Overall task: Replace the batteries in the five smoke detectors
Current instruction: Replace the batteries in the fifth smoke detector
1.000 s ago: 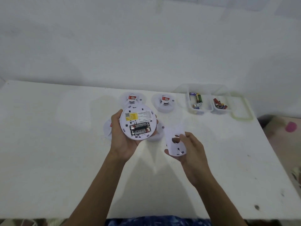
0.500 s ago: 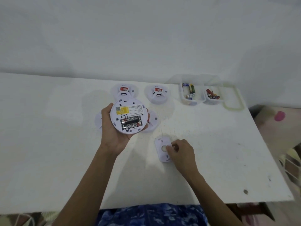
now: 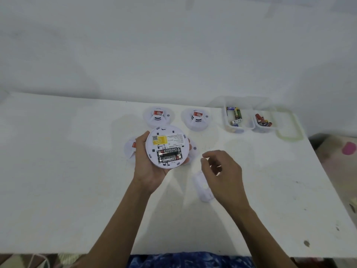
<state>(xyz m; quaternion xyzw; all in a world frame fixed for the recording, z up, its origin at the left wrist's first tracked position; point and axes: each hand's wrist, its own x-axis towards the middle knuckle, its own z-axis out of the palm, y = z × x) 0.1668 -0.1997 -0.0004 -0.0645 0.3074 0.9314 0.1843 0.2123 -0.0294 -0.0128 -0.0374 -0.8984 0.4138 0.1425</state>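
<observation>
Head view, surface: I see a matte white surface (image 3: pixel 58 171), faintly scuffed and speckled toward its right edge, set against a plain white wall.
Left hand: the left hand (image 3: pixel 148 167) cups a round smoke detector (image 3: pixel 167 140) from below. Its fingers are clamped round the rim and the detector is raised above the surface, underside up.
Held detector: a smooth white plastic disc with a yellow label and fine print. Two black cylindrical batteries (image 3: pixel 169 156) lie side by side in its open rectangular bay.
Right hand: the right hand (image 3: pixel 224 175) hovers just right of the detector. Its fingers (image 3: pixel 210 154) are loosely curled and apart, holding nothing.
Cover: a small rounded white plastic cover (image 3: pixel 201 187) lies flat on the surface, partly under the right hand.
Other detectors: two domed white units (image 3: pixel 158 117) (image 3: pixel 197 118) with red labels sit farther back. Two more (image 3: pixel 129 149) (image 3: pixel 193 153) are partly hidden behind the held one.
Tubs: two clear plastic tubs stand at far right. The left tub (image 3: pixel 228 122) holds mixed batteries and the right tub (image 3: pixel 257 126) holds reddish ones.
Lid: a clear lid (image 3: pixel 289 136) with a pale green rim lies just beside the tubs.
</observation>
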